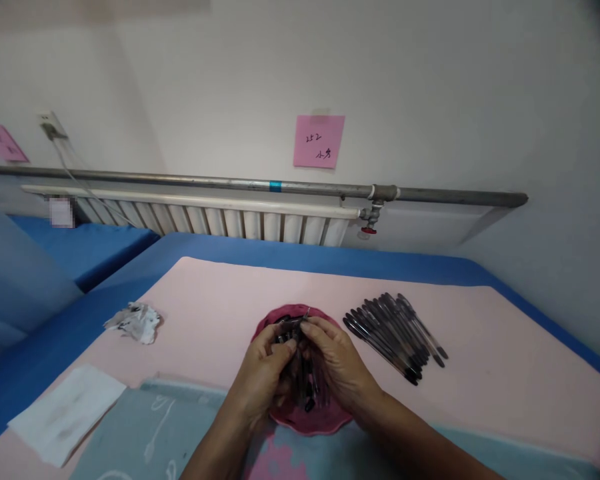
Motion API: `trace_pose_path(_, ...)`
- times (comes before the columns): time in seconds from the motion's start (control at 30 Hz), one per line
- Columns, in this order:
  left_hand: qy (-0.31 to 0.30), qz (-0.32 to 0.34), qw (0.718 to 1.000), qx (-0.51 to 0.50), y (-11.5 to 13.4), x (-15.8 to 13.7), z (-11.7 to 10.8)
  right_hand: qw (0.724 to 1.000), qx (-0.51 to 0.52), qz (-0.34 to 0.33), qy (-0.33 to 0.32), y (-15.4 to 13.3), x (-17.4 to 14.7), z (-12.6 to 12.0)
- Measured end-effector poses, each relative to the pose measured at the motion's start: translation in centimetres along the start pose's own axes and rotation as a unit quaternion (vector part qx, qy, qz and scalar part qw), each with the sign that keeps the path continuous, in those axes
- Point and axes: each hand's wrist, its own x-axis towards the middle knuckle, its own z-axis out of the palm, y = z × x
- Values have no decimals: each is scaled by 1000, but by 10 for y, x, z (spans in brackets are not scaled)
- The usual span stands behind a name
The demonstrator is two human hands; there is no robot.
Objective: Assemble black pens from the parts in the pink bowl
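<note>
In the head view, the left hand (267, 363) and the right hand (337, 360) meet above a dark pink dish (313, 428) with a wavy rim. The fingers of both hands are closed, pinching a slim dark pen piece (291, 325) between them; a thin pointed tip sticks up near the right thumb. Whether the two hands grip one part or separate parts, I cannot tell. Beneath them, loose pens (309, 383) lie in the dish, partly hidden by the hands.

To the right of the dish, a fanned row of dark-capped clear pens (387, 337) lies on a pink sheet (220, 303) covering the blue surface (300, 255). At the left lie a crumpled, dark-stained tissue (136, 323) and, nearer, a flat white paper (67, 415) beside a grey-blue cloth (145, 430). Behind the surface stand a radiator (253, 225) and a metal pipe (205, 181), below a pink note (319, 141) on the wall.
</note>
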Motion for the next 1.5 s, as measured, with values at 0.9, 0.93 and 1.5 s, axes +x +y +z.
trace_pose_path(0.9, 73, 88, 993, -4, 21, 5, -38, 854, -489, -137, -113, -49, 3, -28)
trace_pose_path(0.93, 73, 87, 993, -7, 22, 5, -39, 834, -512, -159, -128, -46, 3, -28)
trace_pose_path(1.5, 79, 55, 995, 10, 19, 9, -39, 573, -742, -238, -252, -24, 1, -17)
